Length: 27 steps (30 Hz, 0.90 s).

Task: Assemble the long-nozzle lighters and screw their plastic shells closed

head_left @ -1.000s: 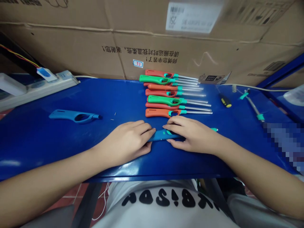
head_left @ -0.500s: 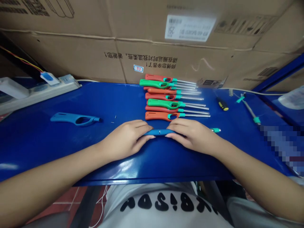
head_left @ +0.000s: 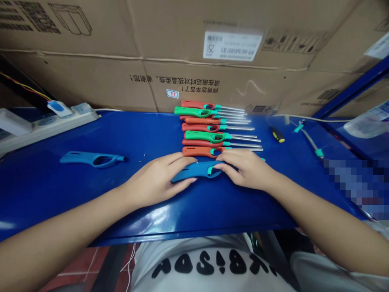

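Observation:
Between my two hands, low over the blue table (head_left: 152, 217), is a blue long-neck lighter (head_left: 199, 170) with a teal trigger in its loop. My left hand (head_left: 161, 178) is closed on the handle end, thumb below and fingers above. At the trigger end my right hand (head_left: 243, 167) grips it and hides most of the front part; a bit of teal shows past the knuckles. Just beyond lies a row of red, orange and green lighters (head_left: 203, 136) with metal rods pointing right. On the left rests a separate blue lighter casing (head_left: 91, 159) without a rod.
Two tiny metal pins (head_left: 141, 162) lie left of my hands. A power strip (head_left: 54, 123) stands at the left edge. A black-and-yellow screwdriver (head_left: 277, 134) and a loose metal rod with teal parts (head_left: 310, 140) lie at the right. Cardboard boxes (head_left: 170, 73) wall the back.
The blue lighter has been turned from its narrow edge to show its broad side and teal trigger. Both hands keep hold of it. The camera view has shifted slightly.

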Tool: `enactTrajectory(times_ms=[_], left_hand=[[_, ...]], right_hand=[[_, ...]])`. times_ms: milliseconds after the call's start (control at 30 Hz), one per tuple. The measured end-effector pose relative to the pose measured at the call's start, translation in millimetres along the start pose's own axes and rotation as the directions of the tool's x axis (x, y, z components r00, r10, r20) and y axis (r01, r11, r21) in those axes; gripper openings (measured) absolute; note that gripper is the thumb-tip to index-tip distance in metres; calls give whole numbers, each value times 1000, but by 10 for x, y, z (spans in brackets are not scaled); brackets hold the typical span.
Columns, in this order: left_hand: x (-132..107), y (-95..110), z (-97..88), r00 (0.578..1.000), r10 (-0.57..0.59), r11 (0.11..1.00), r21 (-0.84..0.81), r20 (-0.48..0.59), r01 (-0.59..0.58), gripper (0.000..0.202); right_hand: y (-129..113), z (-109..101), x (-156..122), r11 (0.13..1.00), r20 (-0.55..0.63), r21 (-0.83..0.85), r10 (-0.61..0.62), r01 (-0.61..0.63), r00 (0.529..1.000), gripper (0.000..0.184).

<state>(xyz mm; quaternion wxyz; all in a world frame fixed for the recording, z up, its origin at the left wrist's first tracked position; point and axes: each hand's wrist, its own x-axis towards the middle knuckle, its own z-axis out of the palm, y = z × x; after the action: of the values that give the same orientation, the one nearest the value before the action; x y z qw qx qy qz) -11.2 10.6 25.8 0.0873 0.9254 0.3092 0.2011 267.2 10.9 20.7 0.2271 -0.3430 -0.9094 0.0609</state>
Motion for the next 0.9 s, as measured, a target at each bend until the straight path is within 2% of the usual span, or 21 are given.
enactTrajectory(times_ms=[133, 267, 367, 467, 533, 700, 800, 900], left_hand=[[-2, 4, -18, 997, 79, 995, 58, 20, -80, 37], [-5, 4, 4, 994, 86, 995, -53, 60, -83, 32], [-8, 27, 44, 994, 73, 986, -155, 79, -60, 30], [-8, 55, 62, 994, 62, 970, -241, 85, -40, 27], [-4, 48, 51, 994, 63, 970, -239, 84, -41, 28], [29, -86, -29, 990, 118, 992, -45, 75, -115, 34], [49, -160, -79, 992, 114, 993, -35, 47, -113, 34], [56, -170, -109, 994, 110, 993, -53, 21, -109, 33]], right_hand=[[14, -8, 16, 995, 57, 94, -37, 31, 998, 27], [-35, -15, 23, 977, 63, 183, -127, 113, 990, 25], [-107, 40, 17, 969, -19, 178, -170, 170, 985, 20], [-163, 95, 11, 967, -124, 179, -159, 180, 979, 17], [-159, 92, 17, 966, -142, 197, -140, 166, 980, 16], [29, -49, 26, 980, 26, 149, -137, 131, 990, 21], [140, -130, 3, 997, 72, 31, -75, 73, 995, 23], [141, -160, -20, 998, 72, -47, -32, 35, 997, 20]])
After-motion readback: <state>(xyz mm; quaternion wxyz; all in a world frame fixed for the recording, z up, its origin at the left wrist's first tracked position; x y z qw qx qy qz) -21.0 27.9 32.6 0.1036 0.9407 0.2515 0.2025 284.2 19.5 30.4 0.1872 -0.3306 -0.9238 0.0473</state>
